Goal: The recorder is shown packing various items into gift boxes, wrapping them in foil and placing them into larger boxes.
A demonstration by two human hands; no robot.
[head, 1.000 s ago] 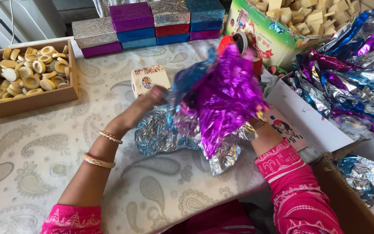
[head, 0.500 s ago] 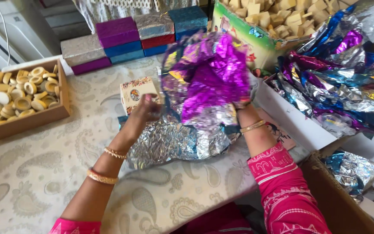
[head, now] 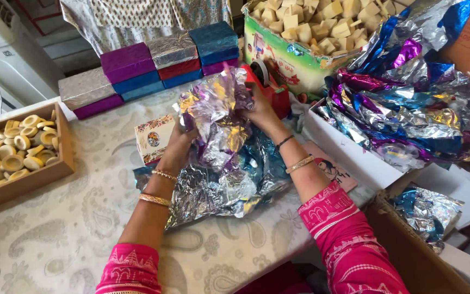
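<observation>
Both my hands hold up a crumpled sheet of shiny foil wrapping paper (head: 217, 117), silver side toward me with purple showing at its edges. My left hand (head: 178, 146) grips its left edge, and my right hand (head: 260, 106) grips its right edge. Under the raised sheet lie more foil sheets (head: 213, 188), silver and blue, spread on the patterned table cover (head: 55, 234). A small printed cardboard box (head: 154, 139) stands just left of my left hand.
A wooden tray (head: 61, 158) of round cream pieces sits at the left. Wrapped boxes (head: 153, 62) are stacked at the back. A carton of pale cubes (head: 300, 32), a red tape dispenser (head: 270, 84) and a white box heaped with coloured foil (head: 403, 114) stand to the right.
The foil sheet has been turned: its purple side faced me before, now mostly silver shows. My left hand has moved from the sheets on the table up to the held sheet's left edge.
</observation>
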